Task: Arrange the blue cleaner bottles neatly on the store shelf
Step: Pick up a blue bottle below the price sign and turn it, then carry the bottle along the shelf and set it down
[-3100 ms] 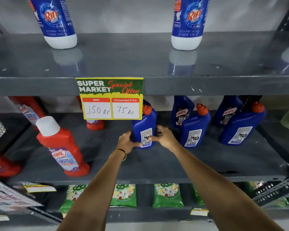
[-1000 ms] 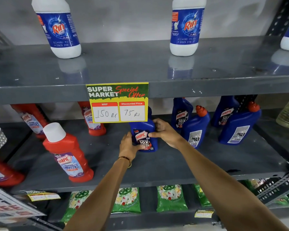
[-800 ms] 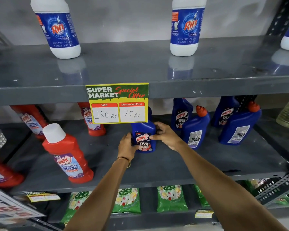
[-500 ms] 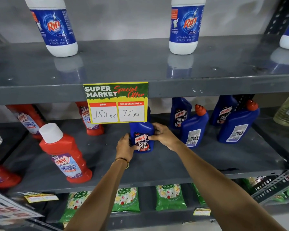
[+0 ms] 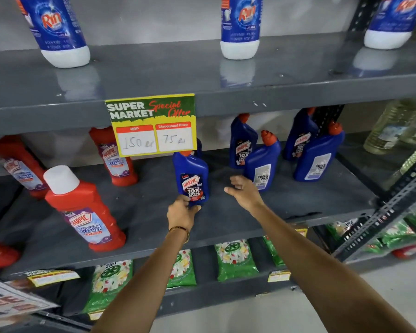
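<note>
Blue Harpic bottle (image 5: 191,177) upright on grey shelf (image 5: 226,219), label forward. Left hand (image 5: 181,212) touching its base, fingers loose. Right hand (image 5: 243,192) empty, spread, just beside.

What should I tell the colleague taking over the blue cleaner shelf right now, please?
Left hand: fingertips at the base of the front-facing blue bottle; open, not gripping.
Right hand: open, off the bottle, in front of the middle blue bottle.
Bottles: five blue ones visible on the middle shelf. The one at the left hand stands upright, label forward. The middle blue bottle and the right blue bottle show their back labels; two rear bottles face forward.
Done: one bottle faced.
Left: probably turn the two back-label bottles and line up the row.
</note>
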Tool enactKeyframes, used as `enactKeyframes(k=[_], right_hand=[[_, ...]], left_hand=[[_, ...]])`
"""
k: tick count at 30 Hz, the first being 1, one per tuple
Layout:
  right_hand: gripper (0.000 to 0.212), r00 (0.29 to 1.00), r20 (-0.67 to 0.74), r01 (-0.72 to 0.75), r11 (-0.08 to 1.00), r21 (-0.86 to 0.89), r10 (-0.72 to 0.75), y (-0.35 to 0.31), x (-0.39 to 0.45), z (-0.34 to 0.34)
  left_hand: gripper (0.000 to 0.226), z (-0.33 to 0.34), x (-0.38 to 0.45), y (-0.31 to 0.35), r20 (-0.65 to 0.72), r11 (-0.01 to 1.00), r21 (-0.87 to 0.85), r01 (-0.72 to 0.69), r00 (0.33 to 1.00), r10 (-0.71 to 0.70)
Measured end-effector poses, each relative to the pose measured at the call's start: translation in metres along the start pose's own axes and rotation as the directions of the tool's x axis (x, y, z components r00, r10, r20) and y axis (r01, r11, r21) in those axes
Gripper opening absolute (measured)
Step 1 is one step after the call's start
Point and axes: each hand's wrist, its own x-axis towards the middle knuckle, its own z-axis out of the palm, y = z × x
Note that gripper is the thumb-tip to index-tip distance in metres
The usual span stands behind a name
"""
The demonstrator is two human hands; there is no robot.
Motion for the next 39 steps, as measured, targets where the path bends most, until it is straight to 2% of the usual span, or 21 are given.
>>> enactKeyframes(k=[2,6,10,13,16,21,23,32,35,37,39], right_hand=[[0.046,0.998,-0.06,-0.026,0.999,-0.034,0.024,0.011,-0.01,-0.013],[0.039,0.962,-0.27,-0.077,0.985,-0.157,0.033,0.027,-0.014,-0.05],[0.053,0.944,-0.313,-0.156,0.979,-0.129,0.109,0.037,-0.001,-0.085],[0.065,0.961,-0.251,-0.142,0.987,-0.079,0.118,0.036,0.018,-0.106],[0.075,0.99,-0.112,-0.092,0.996,-0.008,0.091,0.033,0.039,-0.124],[0.065,0.991,0.132,-0.002,0.998,-0.058,0.01,0.029,0.064,-0.137],[0.06,0.982,0.188,0.03,0.996,-0.083,-0.014,0.031,0.07,-0.138],[0.049,0.958,0.263,0.135,0.989,-0.064,-0.114,0.035,0.078,-0.14],[0.048,0.942,0.303,0.156,0.988,-0.007,-0.146,0.03,0.079,-0.144],[0.053,0.942,0.288,0.161,0.985,0.061,-0.172,0.025,0.078,-0.143],[0.067,0.948,0.261,0.143,0.977,0.158,-0.181,0.02,0.073,-0.14]], left_hand=[[0.04,0.015,-0.008,0.007,0.058,0.999,-0.009,-0.033,0.998,0.033],[0.045,0.048,-0.017,0.031,0.18,0.994,-0.056,-0.098,0.978,0.107],[0.055,0.074,-0.01,0.059,0.255,0.989,-0.084,-0.122,0.957,0.14],[0.067,0.09,0.001,0.078,0.278,0.989,-0.094,-0.116,0.951,0.138],[0.076,0.108,0.013,0.096,0.308,0.987,-0.092,-0.13,0.939,0.152],[0.072,0.122,0.028,0.108,0.342,0.981,-0.139,-0.135,0.923,0.175],[0.07,0.126,0.029,0.111,0.334,0.981,-0.149,-0.124,0.928,0.168],[0.066,0.126,0.025,0.11,0.263,0.976,-0.15,-0.157,0.946,0.192],[0.069,0.124,0.019,0.103,0.209,0.96,-0.239,-0.148,0.957,0.2],[0.062,0.125,0.014,0.102,0.138,0.95,-0.264,-0.168,0.968,0.209],[0.056,0.128,0.009,0.104,0.067,0.95,-0.236,-0.206,0.971,0.227]])
